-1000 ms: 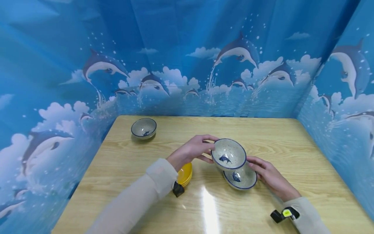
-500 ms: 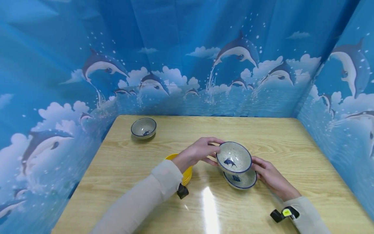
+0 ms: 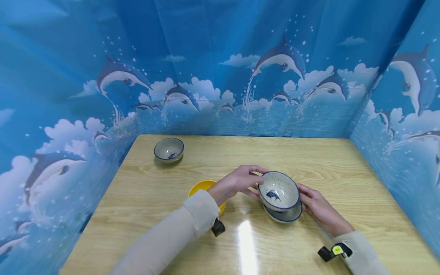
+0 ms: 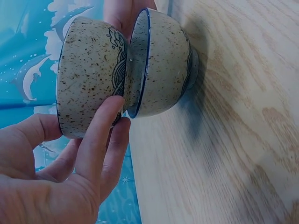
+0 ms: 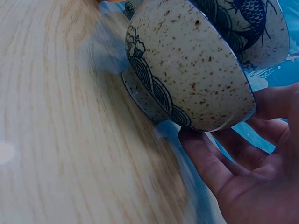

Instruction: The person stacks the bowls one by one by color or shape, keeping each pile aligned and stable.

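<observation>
My left hand [image 3: 240,181] grips a speckled grey bowl [image 3: 279,190] with a blue rim and a blue fish inside. Thumb and fingers hold its left side, from rim to base, in the left wrist view. That bowl sits low over a matching bowl [image 3: 288,216], its base inside the lower rim, covering most of the inside in the head view. My right hand [image 3: 319,208] holds the lower bowl's right side, thumb at the rim and fingers under the wall [image 5: 187,70]. Blue waves band the outside of both bowls. The lower bowl's foot is at the tabletop.
Yellow bowls [image 3: 203,186], apparently stacked, stand on the wooden table [image 3: 240,149], partly hidden under my left forearm. A third speckled bowl [image 3: 169,149] stands at the back left. A blue dolphin-print curtain [image 3: 206,57] rises behind the table and along its sides.
My left hand has moved right and slightly toward me, bringing the upper bowl over the lower one. More of the yellow bowls shows. The right hand and lower bowl stay put.
</observation>
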`<state>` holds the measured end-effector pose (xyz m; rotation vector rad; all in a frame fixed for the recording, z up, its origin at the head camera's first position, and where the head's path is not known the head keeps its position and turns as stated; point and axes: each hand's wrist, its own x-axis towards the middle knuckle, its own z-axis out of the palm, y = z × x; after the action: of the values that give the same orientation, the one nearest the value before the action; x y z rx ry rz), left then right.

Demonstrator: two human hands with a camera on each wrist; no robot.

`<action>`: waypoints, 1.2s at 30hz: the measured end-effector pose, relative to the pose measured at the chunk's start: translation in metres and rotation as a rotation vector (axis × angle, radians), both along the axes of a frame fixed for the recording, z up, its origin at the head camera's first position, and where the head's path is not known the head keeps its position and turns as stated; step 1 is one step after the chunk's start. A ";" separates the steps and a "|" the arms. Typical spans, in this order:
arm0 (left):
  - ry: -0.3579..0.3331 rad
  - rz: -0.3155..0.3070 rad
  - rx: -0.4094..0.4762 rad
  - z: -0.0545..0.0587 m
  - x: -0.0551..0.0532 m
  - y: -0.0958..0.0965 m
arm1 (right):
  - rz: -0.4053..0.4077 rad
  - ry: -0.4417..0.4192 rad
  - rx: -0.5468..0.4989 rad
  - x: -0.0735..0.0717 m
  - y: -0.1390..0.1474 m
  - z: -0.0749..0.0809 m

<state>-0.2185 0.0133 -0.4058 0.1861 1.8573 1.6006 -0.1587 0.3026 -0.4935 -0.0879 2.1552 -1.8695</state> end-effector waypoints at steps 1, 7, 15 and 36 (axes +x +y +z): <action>-0.002 0.002 0.001 0.000 0.000 0.001 | -0.002 -0.004 0.002 0.000 0.000 0.000; -0.005 0.001 -0.019 -0.004 0.002 0.003 | -0.009 -0.029 0.016 0.000 0.000 0.002; 0.010 -0.028 -0.044 -0.008 0.003 0.004 | -0.007 -0.042 -0.001 0.000 0.000 0.004; 0.166 0.042 -0.185 -0.005 0.019 0.022 | -0.015 -0.089 -0.005 0.003 -0.001 0.006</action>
<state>-0.1991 0.0356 -0.4106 0.2048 2.1380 1.4681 -0.1553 0.3019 -0.4876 0.0100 2.0979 -1.8509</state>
